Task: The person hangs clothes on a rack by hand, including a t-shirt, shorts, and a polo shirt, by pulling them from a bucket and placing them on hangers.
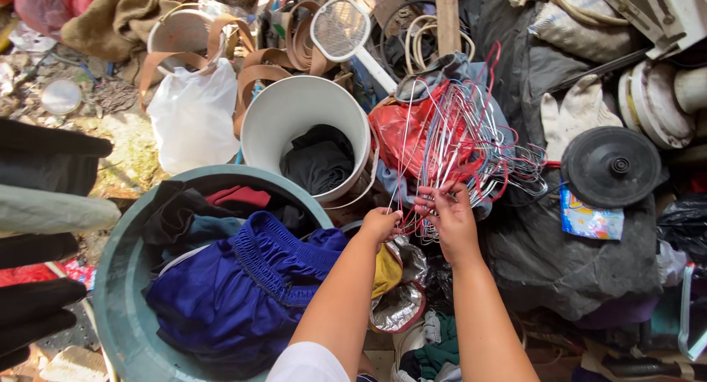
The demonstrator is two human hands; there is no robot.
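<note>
We look down on a cluttered outdoor corner, the ground (125, 143) buried under dark cloth, coiled hoses and scrap. Largest is the round green tub (118, 294) at lower left, heaped with laundry, a blue garment (243, 286) bunched on top where it is easy to lift out. Just behind it stands a white bucket (294, 117) with dark clothing stuffed inside. To the right a black disc (611, 165) lies flat on the dark cloth, and a white mesh racket (340, 29) rests behind the bucket. Between bucket and disc sits the tangle of wire hangers (460, 143), red, white and grey, hooks interlocked so they cling as one bundle. Our left hand (381, 224) is closed, pinching the lower wires of the bundle, seemingly to steady it, while our right hand (449, 213) has its fingertips closed on a red hanger, working among the strands. The two hands sit close together at the tangle's near edge.
</note>
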